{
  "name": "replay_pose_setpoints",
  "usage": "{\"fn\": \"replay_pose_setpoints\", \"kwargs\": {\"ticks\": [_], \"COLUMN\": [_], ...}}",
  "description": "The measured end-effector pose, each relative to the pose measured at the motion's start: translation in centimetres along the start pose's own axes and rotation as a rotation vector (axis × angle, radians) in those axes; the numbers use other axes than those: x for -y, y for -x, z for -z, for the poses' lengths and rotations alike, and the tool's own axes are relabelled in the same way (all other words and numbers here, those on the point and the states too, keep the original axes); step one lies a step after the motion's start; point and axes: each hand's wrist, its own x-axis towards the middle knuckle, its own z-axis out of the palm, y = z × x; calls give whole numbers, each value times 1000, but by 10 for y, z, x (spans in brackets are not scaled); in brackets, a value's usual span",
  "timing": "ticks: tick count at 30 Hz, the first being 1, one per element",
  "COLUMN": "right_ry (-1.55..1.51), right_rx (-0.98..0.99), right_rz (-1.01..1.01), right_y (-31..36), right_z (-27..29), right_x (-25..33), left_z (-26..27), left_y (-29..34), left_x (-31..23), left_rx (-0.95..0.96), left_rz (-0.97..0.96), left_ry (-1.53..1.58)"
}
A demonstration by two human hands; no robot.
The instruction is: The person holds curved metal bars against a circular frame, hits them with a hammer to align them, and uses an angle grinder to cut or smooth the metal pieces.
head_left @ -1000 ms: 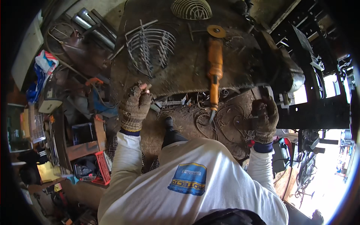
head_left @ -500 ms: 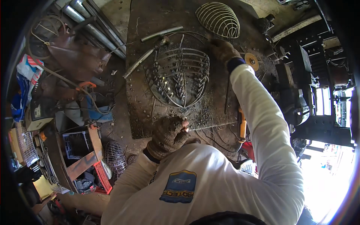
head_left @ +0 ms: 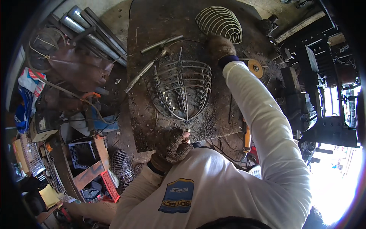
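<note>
My left hand (head_left: 172, 147), in a brown knit glove with bare fingertips showing, is curled closed at the near edge of the metal worktable (head_left: 143, 131). Whatever its fingers hold, if anything, is hidden. Just beyond it lies a dark, welded wire-rod cage (head_left: 184, 78), rounded like a basket, its bars meeting at a near point. My right hand (head_left: 222, 47), also gloved, reaches far forward to the near edge of a pale, dome-shaped wire guard (head_left: 219, 23). Its fingers are dark and blurred, so their grip does not show.
Two metal tubes, the upper tube (head_left: 161, 44) and the lower tube (head_left: 140, 76), lie left of the cage. A tan grinding disc (head_left: 255, 68) is beside my right wrist. An orange-handled tool (head_left: 247, 138) and cables are at the table's right edge. Crates and a wire cage (head_left: 122, 166) stand left.
My right hand has moved forward and slightly left, up to the pale wire guard's edge. My left hand stays curled near the table edge. The whole view has shifted a little.
</note>
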Motion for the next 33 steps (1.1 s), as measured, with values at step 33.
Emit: {"fn": "replay_pose_setpoints", "kwargs": {"ticks": [33], "right_ry": [-1110], "right_rx": [-242], "right_rz": [45], "right_y": [211], "right_z": [38], "right_x": [21], "left_z": [114], "left_y": [-109], "left_x": [28], "left_rx": [93], "left_rz": [11], "left_ry": [-39]}}
